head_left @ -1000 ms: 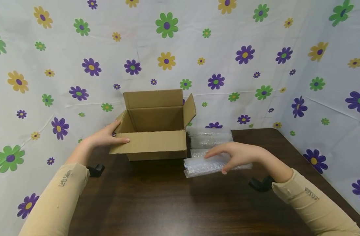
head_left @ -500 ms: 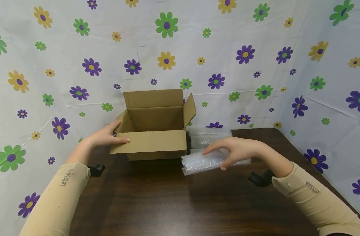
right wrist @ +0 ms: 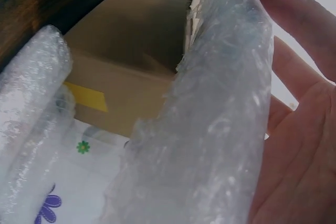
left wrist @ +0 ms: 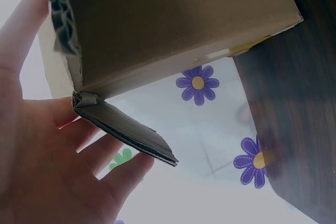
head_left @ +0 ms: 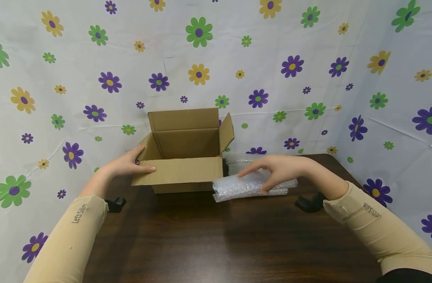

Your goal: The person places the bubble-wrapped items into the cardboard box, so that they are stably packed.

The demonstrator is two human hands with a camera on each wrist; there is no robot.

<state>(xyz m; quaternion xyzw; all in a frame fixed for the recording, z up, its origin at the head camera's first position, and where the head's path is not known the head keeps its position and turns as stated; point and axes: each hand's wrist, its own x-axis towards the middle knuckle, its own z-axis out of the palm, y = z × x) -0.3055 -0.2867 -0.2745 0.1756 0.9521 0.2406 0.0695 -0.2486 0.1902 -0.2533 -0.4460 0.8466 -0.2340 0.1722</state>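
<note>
An open cardboard box (head_left: 187,143) stands with its flaps spread, its front flap (head_left: 180,171) folded outward. My left hand (head_left: 125,163) holds the box's left side, thumb on the front flap; in the left wrist view the fingers (left wrist: 94,150) lie around the side flap (left wrist: 131,129). A bubble-wrapped bundle (head_left: 237,186) hangs from my right hand (head_left: 283,171), pinched between thumb and fingers, to the right of the box. The right wrist view shows the bundle (right wrist: 210,114) large beside the palm (right wrist: 304,150).
More bubble-wrapped rolls (head_left: 237,159) lie right of the box, partly hidden by the held bundle; two show in the right wrist view (right wrist: 31,98). The dark wooden table (head_left: 216,243) meets a flowered cloth wall (head_left: 131,78) behind and at the right.
My right hand has lifted the bundle slightly and carried it left, nearer the box. The left hand and the box have kept their place.
</note>
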